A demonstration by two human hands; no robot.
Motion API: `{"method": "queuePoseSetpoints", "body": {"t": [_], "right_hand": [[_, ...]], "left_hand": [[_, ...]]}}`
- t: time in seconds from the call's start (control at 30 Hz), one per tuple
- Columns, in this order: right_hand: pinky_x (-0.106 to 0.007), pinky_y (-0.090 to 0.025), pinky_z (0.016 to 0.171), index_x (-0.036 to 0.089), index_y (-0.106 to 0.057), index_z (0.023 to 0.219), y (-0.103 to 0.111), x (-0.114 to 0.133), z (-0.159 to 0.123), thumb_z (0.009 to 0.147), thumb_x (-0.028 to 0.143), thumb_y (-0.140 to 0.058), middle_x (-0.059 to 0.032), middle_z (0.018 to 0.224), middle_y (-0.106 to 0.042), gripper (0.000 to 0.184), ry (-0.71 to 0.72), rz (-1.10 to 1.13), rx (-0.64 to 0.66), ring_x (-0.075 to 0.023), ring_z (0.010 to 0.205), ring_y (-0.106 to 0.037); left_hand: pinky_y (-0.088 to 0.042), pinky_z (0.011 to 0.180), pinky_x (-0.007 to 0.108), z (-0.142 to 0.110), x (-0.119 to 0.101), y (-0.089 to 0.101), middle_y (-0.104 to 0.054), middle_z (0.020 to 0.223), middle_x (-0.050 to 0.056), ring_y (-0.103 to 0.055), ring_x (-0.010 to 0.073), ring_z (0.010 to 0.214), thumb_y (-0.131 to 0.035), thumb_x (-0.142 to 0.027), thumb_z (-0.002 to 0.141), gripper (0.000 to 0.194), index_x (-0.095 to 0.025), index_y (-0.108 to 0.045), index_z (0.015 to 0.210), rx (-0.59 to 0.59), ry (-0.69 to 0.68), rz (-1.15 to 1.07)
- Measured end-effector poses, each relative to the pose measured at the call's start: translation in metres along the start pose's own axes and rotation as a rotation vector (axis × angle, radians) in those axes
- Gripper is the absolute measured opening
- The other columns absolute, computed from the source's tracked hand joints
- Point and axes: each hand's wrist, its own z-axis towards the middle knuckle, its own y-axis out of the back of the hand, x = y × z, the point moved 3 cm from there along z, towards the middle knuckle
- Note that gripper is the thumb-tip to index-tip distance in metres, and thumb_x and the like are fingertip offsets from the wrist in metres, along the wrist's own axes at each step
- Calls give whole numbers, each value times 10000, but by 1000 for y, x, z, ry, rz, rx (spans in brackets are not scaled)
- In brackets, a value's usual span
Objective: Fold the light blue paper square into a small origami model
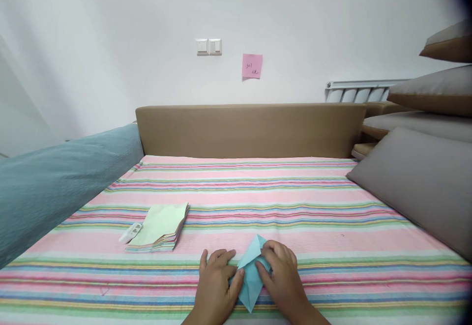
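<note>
The blue paper (251, 286) lies on the striped cloth (313, 239) at the near side, a little right of the middle, between the two hands. By its look the folding is partly done: the sheet is already a narrow, pointed shape with creases running across it, and a paler flap lies slantwise over its far part. What seems left is at least to settle that flap, whose edge does not look pressed flat; any further folds cannot be told. The left hand (217, 277) has its outer fingers spread on the cloth and its thumb on the paper's left edge; whether thumb and forefinger pinch it, I cannot tell. The right hand (282, 272) is curled, thumb and forefinger on the paper's right side, a pinch again unclear. Farther off to the left, a stack of paper (162, 224) lies apart from the work, with a white remote (130, 233) just beside its left edge.
</note>
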Motion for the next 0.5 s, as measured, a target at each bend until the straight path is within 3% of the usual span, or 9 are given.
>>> {"method": "queuePoseSetpoints", "body": {"t": [0.2, 0.5], "right_hand": [[-449, -396, 908, 239, -621, 972, -6, -17, 0, 749, 236, -529, -98, 1201, -472, 242, -182, 69, -74, -289, 1138, -433], [-394, -419, 943, 193, -532, 1129, -10, -25, 1, 743, 228, -500, -95, 1150, -548, 388, -241, 264, -19, -242, 1105, -506]], "left_hand": [[-220, 969, 647, 2, 4, -4, -628, 1141, 22, -514, 268, 1068, -389, -328, 899, 366, -249, -672, 681, 41, 5, -19], [-206, 991, 630, 2, 5, -4, -626, 1146, 32, -495, 260, 1090, -344, -320, 910, 387, -254, -703, 780, 71, 39, -41]]}}
